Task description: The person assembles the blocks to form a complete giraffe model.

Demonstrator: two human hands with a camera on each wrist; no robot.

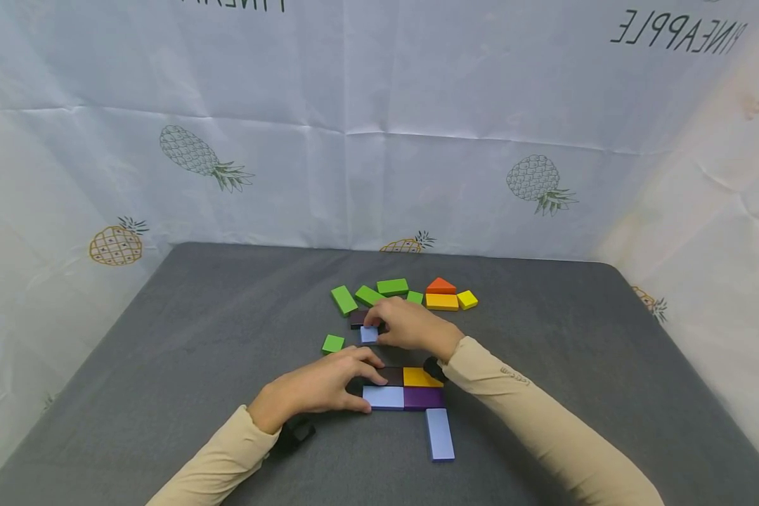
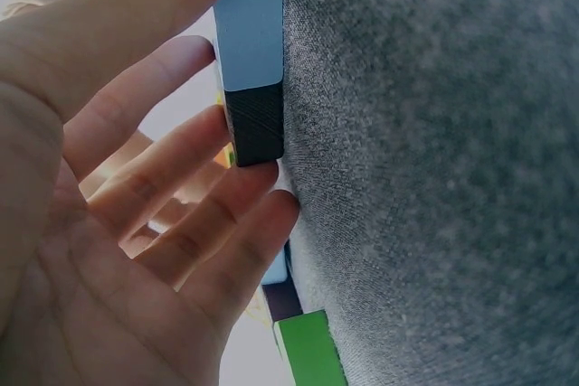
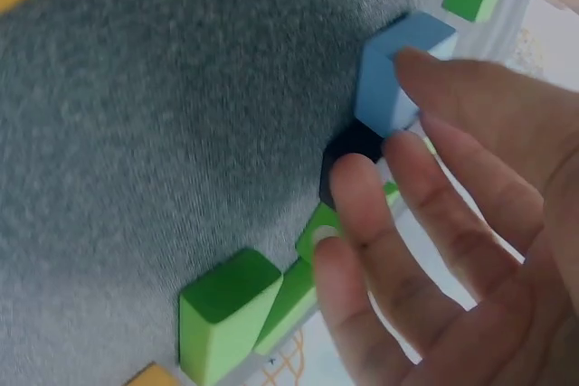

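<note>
My right hand (image 1: pixel 411 325) pinches a small light blue block (image 1: pixel 369 336) between thumb and fingers; the block sits on the cloth in front of a dark block (image 1: pixel 358 319). Nearer to me, four-sided blocks lie together flat: a light blue one (image 1: pixel 383 398), a purple one (image 1: pixel 424 398), a dark brown one (image 1: pixel 392 377) and an orange-yellow one (image 1: pixel 417 377). My left hand (image 1: pixel 319 383) rests at their left end, its fingers spread and fairly straight. In the left wrist view its thumb touches the light blue block (image 2: pixel 251 33) and fingertips touch the dark block (image 2: pixel 257 128).
A light blue block (image 1: pixel 440 436) lies lengthwise in front of the purple one. Several green blocks (image 1: pixel 392 287), a red-orange triangle (image 1: pixel 440 285), an orange block (image 1: pixel 441 302) and a yellow block (image 1: pixel 467 300) lie farther back. One green block (image 1: pixel 332 344) lies between the hands. A pineapple-print curtain (image 1: pixel 303 176) stands behind.
</note>
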